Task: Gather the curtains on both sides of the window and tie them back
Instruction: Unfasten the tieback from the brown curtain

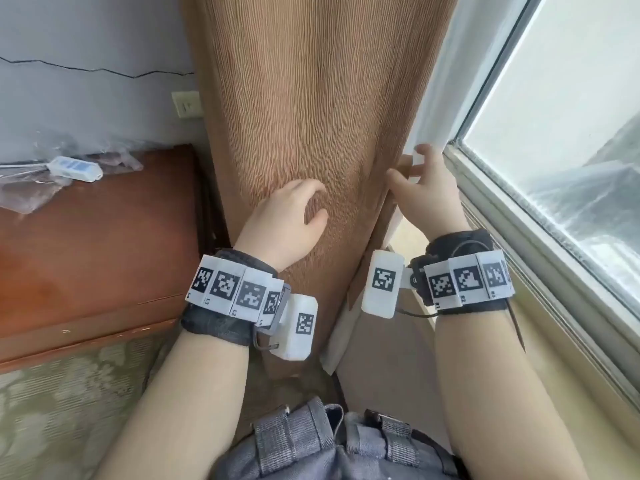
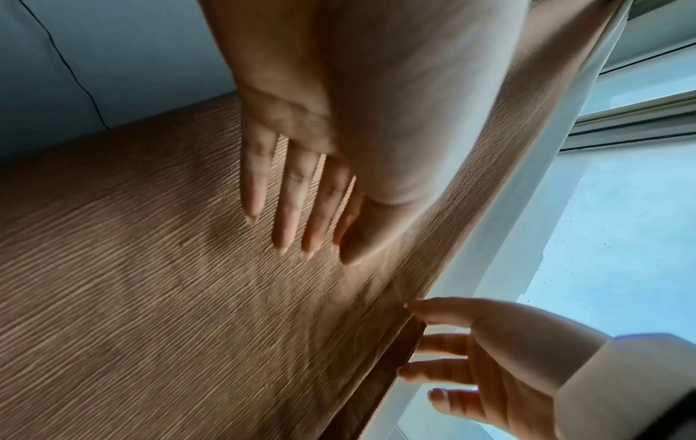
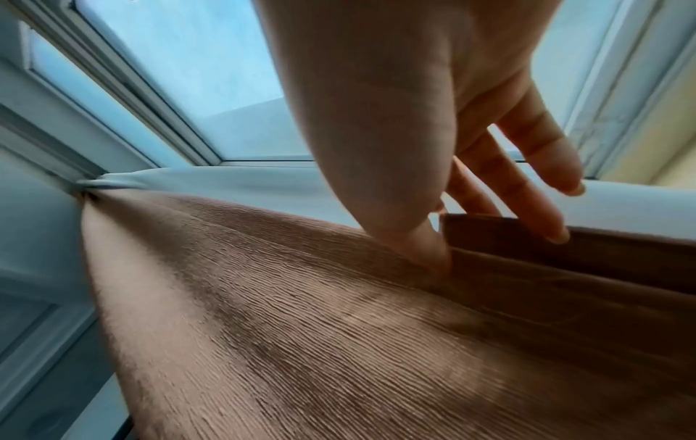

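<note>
Finely ribbed brown curtain [image 1: 304, 98], left hand [image 1: 284, 220] flat on it

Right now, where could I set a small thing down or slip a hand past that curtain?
The wooden cabinet top is bare in front; its back is crowded with crumpled plastic and a white device. The pale ledge under the window looks bare. A hand fits behind the window-side edge of the brown curtain, where the right hand is.

Cracked pale grey wall [image 1: 86, 36] behind a reddish-brown wooden cabinet [image 1: 86, 237] on patterned green carpet [image 1: 62, 410]; bright daylight through the white-framed window [image 1: 571, 98].
</note>
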Demonstrator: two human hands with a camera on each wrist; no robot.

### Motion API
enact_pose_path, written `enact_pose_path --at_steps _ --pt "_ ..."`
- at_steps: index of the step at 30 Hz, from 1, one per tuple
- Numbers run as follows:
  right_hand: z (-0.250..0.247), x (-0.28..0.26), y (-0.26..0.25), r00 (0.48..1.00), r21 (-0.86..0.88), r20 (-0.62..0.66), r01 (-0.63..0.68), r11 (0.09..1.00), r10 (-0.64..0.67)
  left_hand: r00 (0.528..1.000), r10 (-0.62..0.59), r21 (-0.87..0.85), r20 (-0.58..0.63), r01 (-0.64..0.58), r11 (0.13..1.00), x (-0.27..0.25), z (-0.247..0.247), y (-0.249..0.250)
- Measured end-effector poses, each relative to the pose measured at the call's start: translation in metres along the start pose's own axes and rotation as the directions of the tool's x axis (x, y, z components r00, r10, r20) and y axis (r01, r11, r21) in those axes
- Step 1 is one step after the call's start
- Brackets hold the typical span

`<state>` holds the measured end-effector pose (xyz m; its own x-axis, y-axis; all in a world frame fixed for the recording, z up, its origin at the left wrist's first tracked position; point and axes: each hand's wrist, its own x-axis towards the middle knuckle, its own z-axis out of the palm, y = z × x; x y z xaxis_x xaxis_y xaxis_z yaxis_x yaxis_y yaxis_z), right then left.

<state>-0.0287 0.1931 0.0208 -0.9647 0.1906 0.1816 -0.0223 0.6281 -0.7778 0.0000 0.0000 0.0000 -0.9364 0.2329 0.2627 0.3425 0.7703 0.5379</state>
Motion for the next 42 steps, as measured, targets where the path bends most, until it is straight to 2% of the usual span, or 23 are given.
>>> enact_pose_path --at_steps 2,4,6,9,12,15,18,23,28,31,33,36,39,42 --pt "0.002 0.002 -0.003 1.000 0.125 -0.010 -0.014 0.992 0.015 1.000 0.016 -0.020 -0.004 -0.017 1.000 0.008 -0.002 -0.005" --pt "0.001 -0.002 -0.007 1.000 0.162 0.005 -0.006 0.987 0.006 1.000 0.011 -0.038 0.004 -0.011 0.999 0.011 -0.002 -0.005" --pt "-0.001 -0.006 -0.015 0.998 0.119 0.056 0.013 0.993 -0.020 0.999 0.009 -0.090 0.039 -0.005 0.996 0.015 0.000 -0.003" --pt "-0.005 -0.016 -0.029 0.977 0.100 0.198 0.055 0.993 -0.074 0.993 0.009 -0.164 0.120 0.011 0.986 0.019 0.000 0.006" --pt "-0.007 -0.026 -0.046 0.958 0.092 0.260 0.097 0.991 -0.118 0.980 -0.031 -0.079 0.197 0.047 0.996 0.018 -0.004 0.014" --pt "-0.008 -0.032 -0.055 0.922 0.056 0.353 0.146 0.988 -0.157 0.980 -0.051 -0.066 0.191 0.065 0.996 0.012 -0.011 0.018" --pt "-0.009 -0.037 -0.056 0.885 0.090 0.443 0.115 0.989 -0.143 0.983 -0.043 -0.072 0.181 0.057 0.996 0.005 -0.020 0.017" --pt "-0.006 -0.041 -0.054 0.936 -0.031 0.260 0.255 0.966 -0.238 0.990 -0.018 -0.082 0.137 0.029 0.996 -0.009 -0.028 0.012" --pt "-0.007 -0.038 -0.054 0.944 -0.193 0.151 0.319 0.928 -0.293 0.996 -0.019 -0.146 -0.093 0.005 0.989 -0.022 -0.045 0.005" --pt "-0.002 -0.039 -0.062 0.928 -0.116 0.160 0.355 0.927 -0.336 0.969 -0.014 -0.167 -0.248 -0.028 0.986 -0.024 -0.050 0.007" --pt "0.002 -0.042 -0.068 0.925 -0.033 0.201 0.336 0.941 -0.323 0.949 -0.040 -0.185 -0.313 -0.019 0.982 -0.023 -0.053 0.012" --pt "0.004 -0.045 -0.072 0.923 0.068 0.255 0.281 0.957 -0.289 0.963 -0.051 -0.116 -0.266 0.021 0.993 -0.022 -0.058 0.015" --pt "0.006 -0.047 -0.074 0.924 0.168 0.266 0.236 0.957 -0.274 0.972 0.026 -0.081 -0.235 -0.046 0.996 -0.022 -0.061 0.012" --pt "0.010 -0.046 -0.078 0.926 0.195 0.258 0.230 0.953 -0.276 0.971 0.022 -0.128 -0.237 -0.054 0.990 -0.024 -0.062 0.009"
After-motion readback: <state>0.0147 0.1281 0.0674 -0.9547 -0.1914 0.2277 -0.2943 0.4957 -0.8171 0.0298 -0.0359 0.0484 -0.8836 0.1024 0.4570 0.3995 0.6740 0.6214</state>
